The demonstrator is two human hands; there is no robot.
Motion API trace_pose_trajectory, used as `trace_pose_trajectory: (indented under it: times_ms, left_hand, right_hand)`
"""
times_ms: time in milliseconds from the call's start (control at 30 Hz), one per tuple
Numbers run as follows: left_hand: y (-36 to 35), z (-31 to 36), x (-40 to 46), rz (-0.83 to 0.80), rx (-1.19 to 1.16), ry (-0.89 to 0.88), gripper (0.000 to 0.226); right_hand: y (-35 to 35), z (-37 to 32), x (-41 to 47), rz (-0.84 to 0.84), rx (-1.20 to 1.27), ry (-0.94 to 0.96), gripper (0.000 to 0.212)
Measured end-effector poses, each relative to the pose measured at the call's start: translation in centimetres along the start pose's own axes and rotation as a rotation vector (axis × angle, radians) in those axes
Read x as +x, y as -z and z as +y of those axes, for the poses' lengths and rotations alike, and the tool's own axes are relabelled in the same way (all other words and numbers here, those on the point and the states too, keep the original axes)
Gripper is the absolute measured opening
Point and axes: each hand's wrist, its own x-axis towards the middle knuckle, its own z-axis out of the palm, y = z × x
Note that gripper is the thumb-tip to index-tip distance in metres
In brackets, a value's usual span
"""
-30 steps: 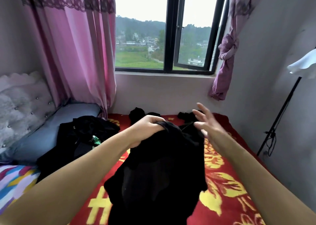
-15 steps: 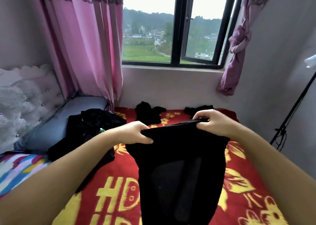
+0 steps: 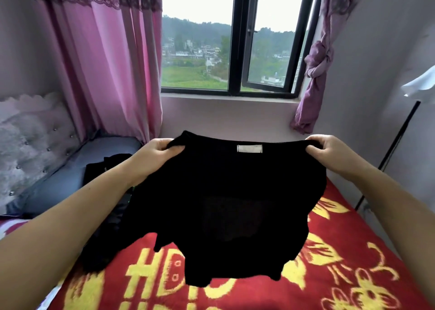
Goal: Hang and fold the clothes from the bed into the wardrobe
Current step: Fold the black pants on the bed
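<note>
Fabric this thin looks light and limp, so it should sag wherever it is unsupported; its top edge seems the sensible place to hold. At the left, the left hand (image 3: 157, 150) pinches one corner of the black top (image 3: 226, 206), fingers curled over the hem. The garment hangs spread between both hands above the bed, a pale label (image 3: 249, 149) at the middle of the neckline. The right hand (image 3: 329, 150) pinches the opposite corner likewise. Below lies a red blanket (image 3: 341, 274) with yellow print; a dark clothes pile (image 3: 110, 170) sits at the left beside a grey pillow (image 3: 77, 168), under pink curtains (image 3: 98, 57) and a window (image 3: 235, 39).
</note>
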Motion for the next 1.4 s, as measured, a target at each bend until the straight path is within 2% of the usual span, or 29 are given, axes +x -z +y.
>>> trace_pose_trajectory:
  times_ms: [67, 100, 200, 233, 333, 367, 433, 533, 633, 700, 767, 833, 867, 900, 967, 1033, 1100, 1200, 1300, 1400]
  left_hand:
    - [0.2, 0.8, -0.1, 0.038, -0.051, -0.045, 0.012]
    - [0.6, 1.1, -0.3, 0.025, -0.094, -0.061, 0.016]
    - [2.5, 2.4, -1.0, -0.108, -0.219, 0.011, 0.053]
    - [2.8, 2.6, -1.0, -0.132, -0.245, 0.048, 0.052]
    - [1.2, 2.8, -0.4, -0.018, -0.301, 0.208, 0.012]
    - [0.1, 2.7, 0.0, 0.031, -0.291, 0.251, 0.012]
    - [-2.6, 2.6, 0.7, 0.073, -0.269, 0.259, 0.019]
    - [-7.4, 3.1, 1.2, -0.002, -0.158, 0.147, 0.022]
    - [-10.8, 4.4, 0.7, -0.096, 0.019, 0.083, 0.025]
    - [-10.9, 5.2, 0.5, -0.163, -0.055, 0.1, 0.027]
    - [-9.8, 5.3, 0.5, -0.197, -0.074, 0.054, 0.031]
    - [-8.2, 4.9, 1.3, -0.041, 0.168, -0.157, 0.032]
    - [-7.3, 4.5, 1.8, 0.061, 0.352, -0.283, 0.035]
    - [-6.8, 4.3, 2.2, 0.101, 0.528, -0.383, 0.047]
    - [-6.4, 4.2, 2.7, -0.001, 0.678, -0.407, 0.067]
    - [-6.4, 4.9, 2.6, -0.12, 0.569, -0.311, 0.049]
    - [-6.4, 5.5, 2.8, -0.11, 0.533, -0.32, 0.023]
    - [-5.9, 7.2, 2.8, -0.114, 0.594, -0.377, 0.017]
    - [-5.4, 9.0, 2.6, -0.198, 0.573, -0.305, 0.011]
    - [-4.9, 10.8, 2.5, -0.215, 0.526, -0.236, 0.011]
  right_hand:
    - [0.6, -0.7, -0.8, 0.011, 0.105, 0.039, 0.01]
    - [1.1, -1.3, -1.2, -0.018, 0.191, 0.05, 0.013]
    - [3.1, -3.0, -2.1, -0.192, 0.406, 0.017, 0.023]
    - [3.2, -3.2, -1.8, -0.211, 0.369, -0.012, 0.024]
    - [1.2, -2.9, 1.2, -0.093, -0.036, -0.139, 0.032]
    - [-0.1, -2.8, 2.4, -0.023, -0.119, -0.203, 0.035]
    - [-3.4, -3.7, 4.0, 0.072, -0.128, -0.272, 0.032]
    - [-8.2, -7.0, 4.3, 0.026, 0.075, -0.237, 0.033]
    - [-10.3, -10.6, 2.3, -0.178, 0.397, -0.175, 0.041]
    - [-10.1, -11.3, 1.6, -0.285, 0.386, -0.057, 0.036]
    - [-9.1, -10.8, 1.3, -0.285, 0.385, 0.036, 0.021]
    - [-8.0, -10.2, 1.3, -0.241, 0.437, 0.08, 0.011]
    - [-7.7, -10.1, 1.3, -0.24, 0.458, 0.091, 0.015]
    - [-7.4, -10.2, 1.2, -0.25, 0.479, 0.103, 0.018]
    - [-7.0, -10.6, 1.0, -0.258, 0.488, 0.154, 0.019]
    - [-6.7, -11.0, 0.9, -0.218, 0.405, 0.226, 0.019]
    - [-6.5, -10.9, 0.8, -0.16, 0.385, 0.239, 0.019]
    - [-6.0, -9.6, 0.2, -0.212, 0.466, 0.128, 0.02]
    - [-6.1, -7.7, -0.3, -0.312, 0.438, 0.062, 0.026]
    - [-7.4, -5.8, -1.6, -0.387, 0.353, 0.02, 0.028]
